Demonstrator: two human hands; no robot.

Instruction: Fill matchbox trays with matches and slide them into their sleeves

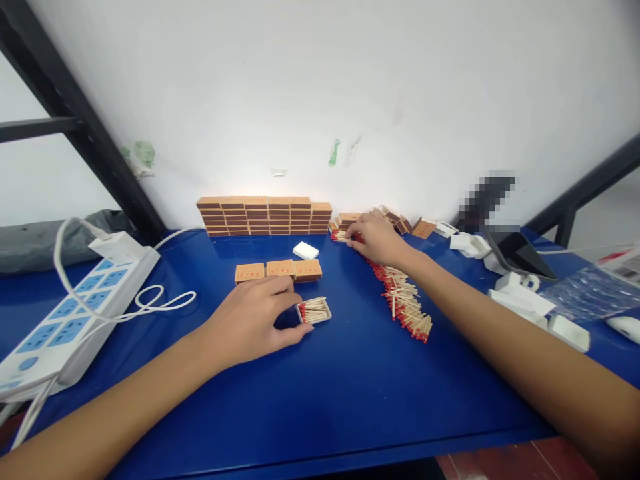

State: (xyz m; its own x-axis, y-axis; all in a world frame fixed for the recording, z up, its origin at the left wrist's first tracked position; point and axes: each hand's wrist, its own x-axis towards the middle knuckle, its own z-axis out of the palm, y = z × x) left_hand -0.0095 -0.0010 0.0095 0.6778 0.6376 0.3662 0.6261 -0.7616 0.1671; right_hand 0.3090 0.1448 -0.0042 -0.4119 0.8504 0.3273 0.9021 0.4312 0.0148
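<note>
My left hand (257, 315) holds a small white matchbox tray (327, 316) on the blue table, thumb at its near side and fingers at its far side. Red-tipped matches (315, 309) lie inside the tray. At the far end of a long pile of loose matches (403, 297), my right hand (380, 239) has its thumb and fingers bent around some matches (339, 235). Three orange matchboxes (279, 269) lie in a row just beyond my left hand. A white empty-looking tray (305, 251) rests behind the held one.
Stacked matchboxes (265, 217) stand against the wall, with loose matchbox sleeves (395, 219) to their right. A white power strip (80, 313) and its cables lie at left. White trays (523, 293), a dark flat device (520, 253) and clear plastic (593, 290) are at right.
</note>
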